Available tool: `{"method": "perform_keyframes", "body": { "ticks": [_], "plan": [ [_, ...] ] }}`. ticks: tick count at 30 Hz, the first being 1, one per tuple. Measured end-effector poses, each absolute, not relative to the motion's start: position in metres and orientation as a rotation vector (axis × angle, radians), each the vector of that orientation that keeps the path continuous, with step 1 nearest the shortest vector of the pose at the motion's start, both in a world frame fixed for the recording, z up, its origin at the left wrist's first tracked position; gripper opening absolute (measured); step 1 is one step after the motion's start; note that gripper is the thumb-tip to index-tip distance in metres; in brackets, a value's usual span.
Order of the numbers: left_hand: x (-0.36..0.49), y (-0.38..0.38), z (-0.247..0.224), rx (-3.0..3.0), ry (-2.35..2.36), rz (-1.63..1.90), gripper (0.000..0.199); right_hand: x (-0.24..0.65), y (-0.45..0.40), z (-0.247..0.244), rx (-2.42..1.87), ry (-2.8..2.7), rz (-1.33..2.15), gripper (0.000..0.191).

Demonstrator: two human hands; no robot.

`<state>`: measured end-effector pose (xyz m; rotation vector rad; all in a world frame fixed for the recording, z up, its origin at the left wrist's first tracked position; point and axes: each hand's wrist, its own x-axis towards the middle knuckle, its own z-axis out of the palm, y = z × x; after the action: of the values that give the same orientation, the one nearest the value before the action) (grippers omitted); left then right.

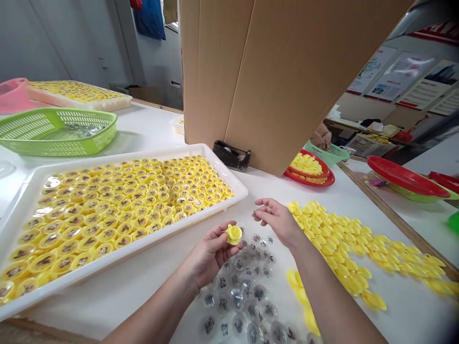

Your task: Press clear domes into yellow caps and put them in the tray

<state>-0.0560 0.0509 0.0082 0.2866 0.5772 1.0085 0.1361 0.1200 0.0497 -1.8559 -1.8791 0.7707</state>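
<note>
Tall cardboard (272, 86) runs past the top edge and hides most of a co-worker, whose hands (321, 138) show beyond it. The left edge cuts off the white tray (234, 184) and the pink container (12, 95). Prints on the clear discs (237, 325) and lettering on the posters (398, 76) are too small to read. Whether the right hand's (278, 220) fingers pinch anything is unclear.
</note>
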Motion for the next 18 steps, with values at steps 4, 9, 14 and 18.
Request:
{"method": "perform_keyframes", "body": {
  "ticks": [4,9,14,18],
  "plan": [
    [-0.053,0.045,0.007,0.409,0.526,1.014,0.037,0.124,0.065,0.057,-1.277,-1.402,1.366,0.025],
    [-0.048,0.036,0.005,0.568,0.496,0.992,0.037,0.116,0.040,0.047,-1.153,-1.120,1.513,0.022],
    [-0.046,0.035,0.002,0.653,0.503,1.008,0.032,0.117,0.032,0.039,-1.218,-1.268,1.354,0.017],
    [-0.045,0.036,-0.001,0.671,0.484,1.014,0.030,0.123,0.027,0.044,-1.208,-1.573,1.194,0.017]
  ]
}}
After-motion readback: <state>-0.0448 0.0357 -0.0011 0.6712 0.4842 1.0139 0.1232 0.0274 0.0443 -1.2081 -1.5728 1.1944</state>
